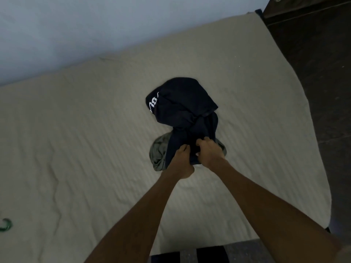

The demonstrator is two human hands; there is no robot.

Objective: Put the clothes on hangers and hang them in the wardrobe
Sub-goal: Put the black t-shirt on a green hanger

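Head view: left hand (182,160) and right hand (209,150) side by side, fingers curled into near edge of dark shirt (182,109), bunched mid-bed (76,130) over olive garment (157,154). White lettering (153,103) on shirt, partly folded, unreadable. Green hook shape (6,224) at left edge.
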